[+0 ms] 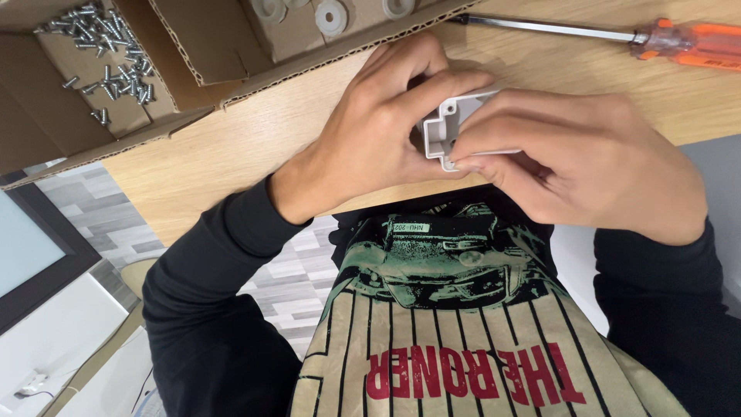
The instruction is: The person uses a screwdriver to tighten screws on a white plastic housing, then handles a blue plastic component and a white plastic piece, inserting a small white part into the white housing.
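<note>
Currently the left hand and right hand both grip a small white plastic box above the bench edge, with screws in their cardboard tray and the orange screwdriver lying unused, so fastening appears not yet begun.

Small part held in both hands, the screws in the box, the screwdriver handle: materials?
Small part, gripped by left hand and right hand: looks like moulded plastic, pale grey-white, matte, with stepped edges.
Screws: metal, bright silvery shine, probably plated steel.
Screwdriver handle: translucent orange plastic, glossy; its shaft is shiny metal.
</note>
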